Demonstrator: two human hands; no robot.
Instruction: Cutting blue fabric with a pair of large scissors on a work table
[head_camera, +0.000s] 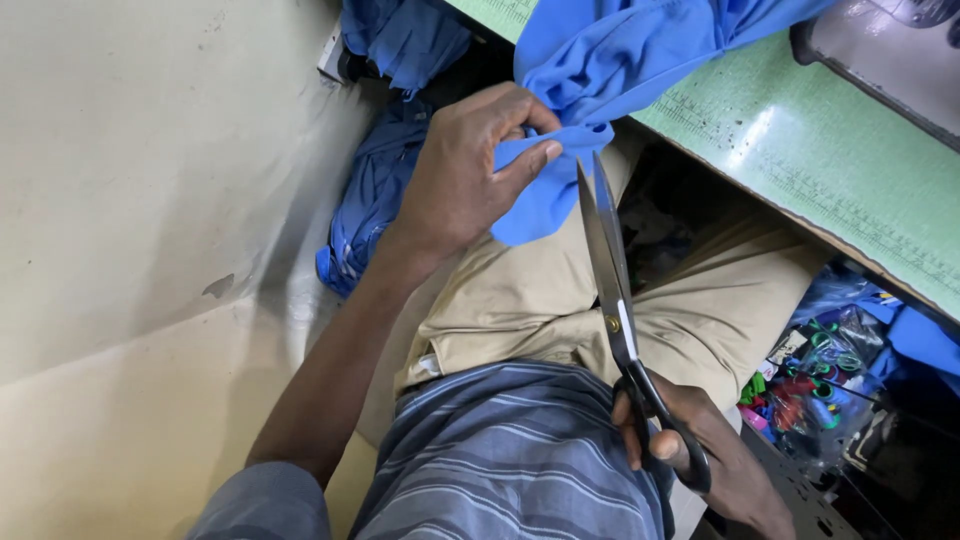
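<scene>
Left grip (470, 170) pinching cloth (610, 60) off the surface (830, 160) edge, right grip (700, 450) clenched on scissors (615, 300), blades at the fold.

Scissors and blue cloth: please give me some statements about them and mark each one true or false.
1. The left hand pinches the blue cloth. True.
2. The right hand holds the scissors by the handles. True.
3. The scissors have red handles. False: the handles are black.
4. The cloth lies flat on the floor. False: it hangs from the green table edge, over the lap.
5. The scissor tips point toward the cloth. True.
</scene>
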